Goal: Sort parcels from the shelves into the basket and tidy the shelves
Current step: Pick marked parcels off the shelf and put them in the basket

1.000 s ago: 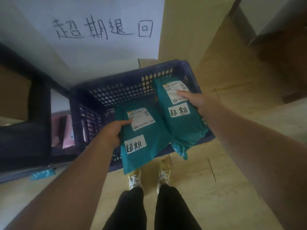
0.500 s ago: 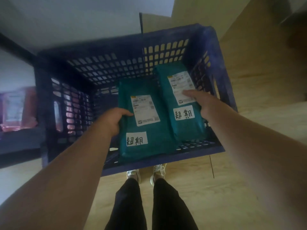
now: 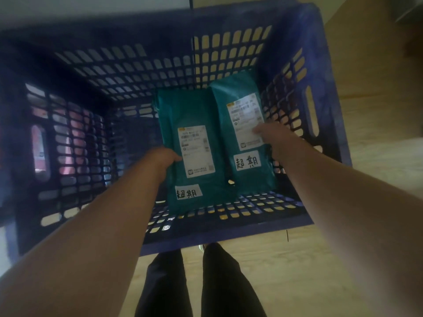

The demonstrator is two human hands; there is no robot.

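Head view, two teal parcels being set into the blue lattice basket (image 3: pixel 325 72), which stands on the floor ahead of the person's legs. The left hand (image 3: pixel 160 159) grips the 9 o'clock edge of the left parcel (image 3: pixel 196 154), thumb on top and fingers hidden beneath. The right hand (image 3: pixel 274 136) grips the 3 o'clock edge of the right parcel (image 3: pixel 245 133), thumb pressed on its printed label. The parcels lie side by side and touching, low in the basket's 3 o'clock half. Whether they already rest on its floor cannot be told. Probable faults: if released before they are seated, the soft bags may flop or slide over one another and hide the handwritten tags at their 6 o'clock ends. Fingers drawn out from under a bag may drag it askew. The right hand sits close to the 3 o'clock wall, so knuckles or a bag corner may catch in the lattice openings. A downward push at one side may shift the basket on the smooth floor.
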